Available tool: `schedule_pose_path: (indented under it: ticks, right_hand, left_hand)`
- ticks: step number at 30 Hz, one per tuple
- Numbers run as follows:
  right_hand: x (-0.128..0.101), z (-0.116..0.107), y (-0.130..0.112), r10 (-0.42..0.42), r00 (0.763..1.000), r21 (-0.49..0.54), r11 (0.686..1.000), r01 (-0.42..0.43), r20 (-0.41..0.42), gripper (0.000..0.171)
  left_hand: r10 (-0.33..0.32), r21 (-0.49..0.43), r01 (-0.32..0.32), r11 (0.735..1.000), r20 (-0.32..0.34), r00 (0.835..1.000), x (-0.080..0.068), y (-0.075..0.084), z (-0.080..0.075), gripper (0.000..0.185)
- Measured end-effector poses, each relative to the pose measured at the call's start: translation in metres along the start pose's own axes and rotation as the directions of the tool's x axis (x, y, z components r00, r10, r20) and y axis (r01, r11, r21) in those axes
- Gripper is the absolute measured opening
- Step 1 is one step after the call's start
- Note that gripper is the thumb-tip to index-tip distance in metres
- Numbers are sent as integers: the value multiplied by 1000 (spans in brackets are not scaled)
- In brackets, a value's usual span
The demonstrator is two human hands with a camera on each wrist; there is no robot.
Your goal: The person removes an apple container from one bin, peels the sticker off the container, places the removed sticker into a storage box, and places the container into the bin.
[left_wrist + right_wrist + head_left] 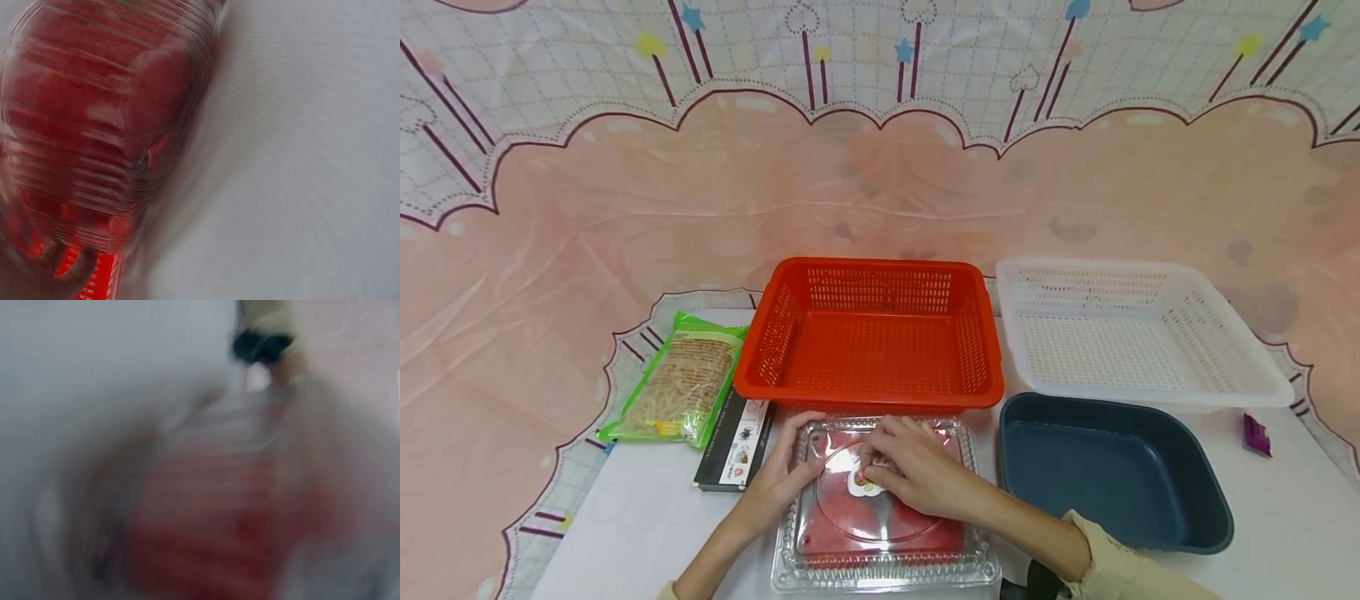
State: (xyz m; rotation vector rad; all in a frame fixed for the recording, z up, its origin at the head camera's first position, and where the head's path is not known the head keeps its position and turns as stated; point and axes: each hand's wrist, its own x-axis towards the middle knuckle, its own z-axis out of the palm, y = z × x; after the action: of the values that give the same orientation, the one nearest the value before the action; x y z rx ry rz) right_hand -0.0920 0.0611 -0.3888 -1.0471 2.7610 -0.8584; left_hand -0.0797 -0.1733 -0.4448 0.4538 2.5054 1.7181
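A clear plastic box (887, 575) with red contents and a ridged rim lies at the front middle of the table. On its lid is a small round white sticker (859, 485). My left hand (781, 479) holds the box by its far left corner, with the thumb over the lid. My right hand (917, 471) is over the middle of the lid beside the sticker, fingers bent; whether they pinch anything is hidden. In the left wrist view the side of the box (94, 119) is seen close up. The right wrist view is heavily blurred.
Behind the box stands a red basket (880, 396), with a white basket (1150, 392) to its right. A dark blue basin (1112, 483) is at the right, and a small purple packet (1257, 436) beyond it. At the left, a green-edged food bag (681, 379) lies by a black box (730, 446).
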Motion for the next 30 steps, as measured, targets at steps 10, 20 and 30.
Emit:
schedule_pose_path:
  ticks: [10,20,30]
  right_hand:
    - [-1,2,2,7,999,76,997,-5,-36,20]
    - [3,0,-1,78,996,153,986,-71,-39,10]
    - [8,7,-8,101,986,25,995,-98,-131,6]
  left_hand:
    - [-6,-14,6,1000,8,1000,0,1,0,48]
    - [-21,-11,21,1000,7,1000,0,2,-1,47]
    - [-14,-9,14,1000,16,1000,0,1,0,47]
